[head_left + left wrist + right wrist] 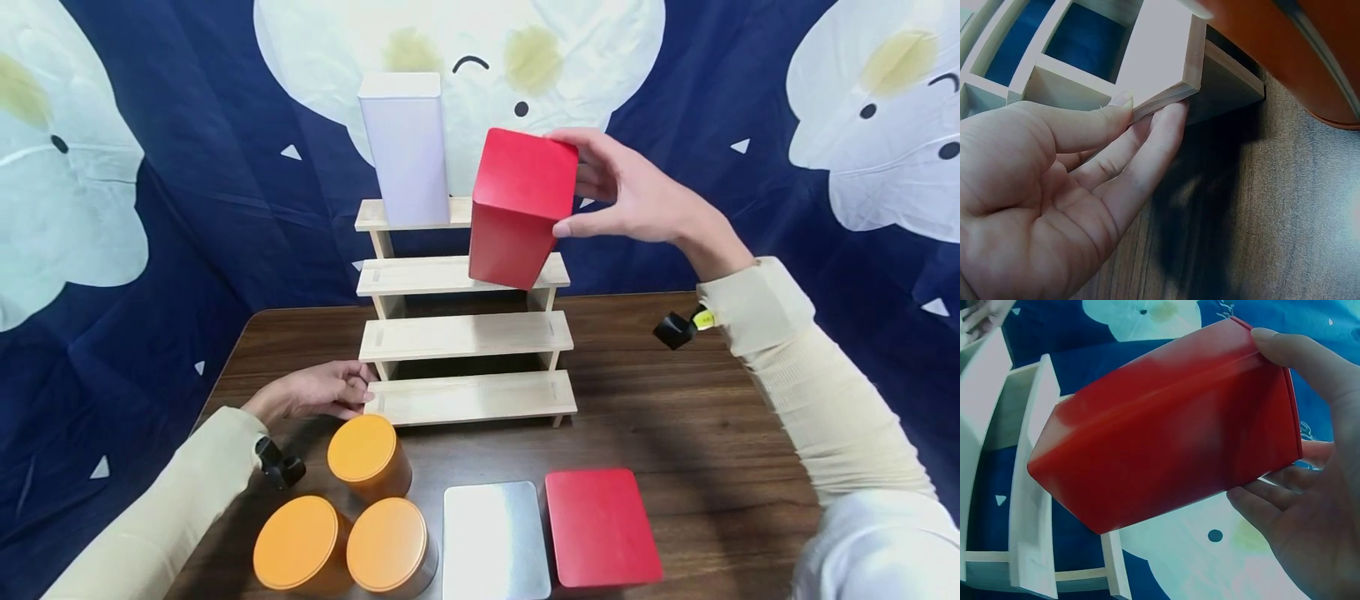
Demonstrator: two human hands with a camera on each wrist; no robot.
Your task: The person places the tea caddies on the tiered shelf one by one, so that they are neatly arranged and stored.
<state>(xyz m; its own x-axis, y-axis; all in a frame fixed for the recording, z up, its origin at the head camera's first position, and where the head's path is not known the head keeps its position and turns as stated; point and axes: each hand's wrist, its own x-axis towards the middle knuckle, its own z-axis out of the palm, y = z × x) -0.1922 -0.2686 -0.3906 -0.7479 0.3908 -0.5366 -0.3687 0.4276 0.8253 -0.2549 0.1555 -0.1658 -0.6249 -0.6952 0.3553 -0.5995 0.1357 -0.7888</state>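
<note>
My right hand grips a tall red square tin near its lidded top. The tin hangs tilted in front of the upper steps of a wooden tiered shelf. In the right wrist view the thumb lies on one side of the tin and the other fingers on the opposite side. My left hand pinches the left end of the lowest step, thumb near its top edge and fingers beneath. A tall white tin stands upright on the top step, at its left.
On the brown table, several tins stand in front of the shelf: orange round tins, a silver square tin and another red square tin. Behind hangs a dark blue cloth with white cloud shapes.
</note>
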